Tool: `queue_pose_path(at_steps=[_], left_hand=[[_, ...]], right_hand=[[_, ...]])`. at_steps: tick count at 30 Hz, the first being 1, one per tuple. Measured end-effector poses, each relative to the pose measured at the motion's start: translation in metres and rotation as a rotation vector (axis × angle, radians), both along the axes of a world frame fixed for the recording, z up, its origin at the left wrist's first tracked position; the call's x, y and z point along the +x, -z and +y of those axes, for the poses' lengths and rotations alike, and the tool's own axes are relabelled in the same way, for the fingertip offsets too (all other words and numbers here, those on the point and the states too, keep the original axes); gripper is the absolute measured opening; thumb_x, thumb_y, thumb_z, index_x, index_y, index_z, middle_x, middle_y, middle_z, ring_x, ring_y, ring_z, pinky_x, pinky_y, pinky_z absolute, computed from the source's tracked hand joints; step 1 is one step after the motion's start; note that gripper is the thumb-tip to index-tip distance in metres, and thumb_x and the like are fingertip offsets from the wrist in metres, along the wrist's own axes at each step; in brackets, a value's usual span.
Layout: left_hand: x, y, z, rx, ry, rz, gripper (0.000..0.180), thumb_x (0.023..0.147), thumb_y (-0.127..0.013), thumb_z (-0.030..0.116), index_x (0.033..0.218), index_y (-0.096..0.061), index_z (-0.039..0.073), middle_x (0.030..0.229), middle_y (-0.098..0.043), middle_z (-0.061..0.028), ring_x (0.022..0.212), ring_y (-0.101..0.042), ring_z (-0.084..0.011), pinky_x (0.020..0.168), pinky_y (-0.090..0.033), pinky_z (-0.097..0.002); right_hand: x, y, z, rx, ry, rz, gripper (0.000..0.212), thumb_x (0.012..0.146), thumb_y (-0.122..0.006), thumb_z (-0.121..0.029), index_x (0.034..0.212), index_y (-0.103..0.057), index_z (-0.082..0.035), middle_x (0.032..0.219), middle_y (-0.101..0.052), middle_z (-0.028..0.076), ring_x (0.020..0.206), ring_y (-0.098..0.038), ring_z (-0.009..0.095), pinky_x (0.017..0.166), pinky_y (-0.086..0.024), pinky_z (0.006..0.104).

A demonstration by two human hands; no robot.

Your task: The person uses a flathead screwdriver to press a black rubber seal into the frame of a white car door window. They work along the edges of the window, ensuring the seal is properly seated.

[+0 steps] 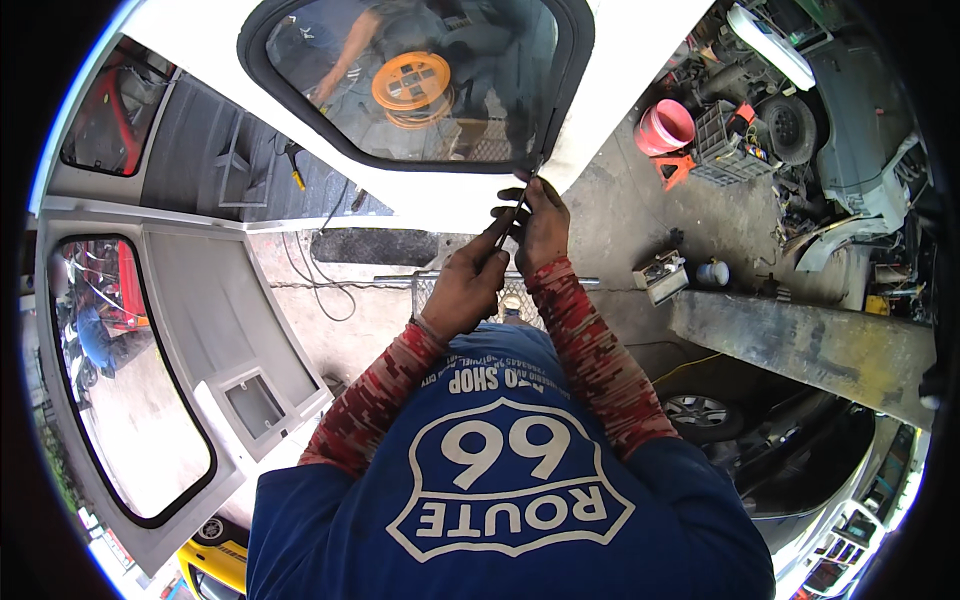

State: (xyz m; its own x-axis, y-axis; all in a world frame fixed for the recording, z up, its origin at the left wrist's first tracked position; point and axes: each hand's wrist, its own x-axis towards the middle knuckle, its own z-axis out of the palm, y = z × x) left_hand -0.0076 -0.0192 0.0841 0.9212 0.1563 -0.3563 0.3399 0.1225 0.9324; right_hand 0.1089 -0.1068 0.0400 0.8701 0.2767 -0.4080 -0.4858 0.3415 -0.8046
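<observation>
Both my hands are raised at the lower right corner of a window point(490, 75) set in a white body panel point(425, 195). Black rubber seal point(400, 163) runs round the glass. Between my fingers is a thin dark rod-like tool point(515, 215), its tip close to the seal's corner; its exact kind does not show. My left hand point(463, 287) pinches the tool's lower part, fingers pointing up and right. My right hand point(545, 225) is higher, closed around the upper part near the seal. Patterned red sleeves cover both forearms.
An opened van door point(215, 300) stands at left, with a loose cable point(325, 290) on the floor beside it. At right are a pink bucket point(665, 127), an orange jack stand point(675, 170), a grey crate point(725, 150) and a long worn metal piece point(800, 335).
</observation>
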Motion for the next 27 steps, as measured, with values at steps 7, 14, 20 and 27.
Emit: queue_pose_path(at_steps=[7, 14, 20, 27], left_hand=[[0.001, -0.004, -0.002, 0.016, 0.035, -0.062, 0.054, 0.105, -0.049, 0.014, 0.157, -0.04, 0.011, 0.068, -0.048, 0.0028, 0.054, -0.043, -0.0056, 0.05, -0.041, -0.0256], [0.004, -0.016, -0.007, -0.415, -0.059, 0.034, 0.053, 0.107, -0.047, 0.016, 0.158, -0.037, 0.01, 0.067, -0.053, 0.0, 0.051, -0.047, -0.0085, 0.049, -0.044, -0.0261], [0.005, -0.006, -0.02, -0.521, -0.184, 0.097, 0.052, 0.107, -0.048, 0.016, 0.157, -0.037, 0.006, 0.067, -0.056, -0.0017, 0.049, -0.051, -0.0104, 0.047, -0.046, -0.0266], [0.015, -0.021, 0.003, -0.406, -0.041, 0.073, 0.053, 0.107, -0.049, 0.018, 0.158, -0.036, 0.007, 0.071, -0.054, 0.0008, 0.053, -0.049, -0.0077, 0.048, -0.044, -0.0243]], right_hand=[[0.007, 0.005, 0.002, -0.016, 0.105, -0.066, 0.049, 0.101, -0.064, -0.031, 0.139, -0.057, 0.0, 0.124, -0.067, 0.011, 0.114, -0.06, 0.021, 0.092, -0.05, 0.0379], [0.013, 0.011, -0.002, 0.016, 0.048, -0.163, 0.063, 0.099, -0.068, -0.036, 0.143, -0.05, 0.006, 0.132, -0.063, 0.011, 0.118, -0.056, 0.017, 0.104, -0.043, 0.0314], [0.018, 0.038, 0.003, 0.056, 0.151, -0.057, 0.044, 0.104, -0.058, -0.034, 0.132, -0.061, 0.001, 0.134, -0.065, 0.01, 0.129, -0.057, 0.023, 0.103, -0.044, 0.0384], [0.04, 0.06, 0.014, -0.152, 0.264, -0.189, 0.033, 0.088, -0.079, -0.011, 0.112, -0.063, 0.004, 0.101, -0.069, 0.01, 0.086, -0.065, 0.016, 0.078, -0.053, 0.0282]])
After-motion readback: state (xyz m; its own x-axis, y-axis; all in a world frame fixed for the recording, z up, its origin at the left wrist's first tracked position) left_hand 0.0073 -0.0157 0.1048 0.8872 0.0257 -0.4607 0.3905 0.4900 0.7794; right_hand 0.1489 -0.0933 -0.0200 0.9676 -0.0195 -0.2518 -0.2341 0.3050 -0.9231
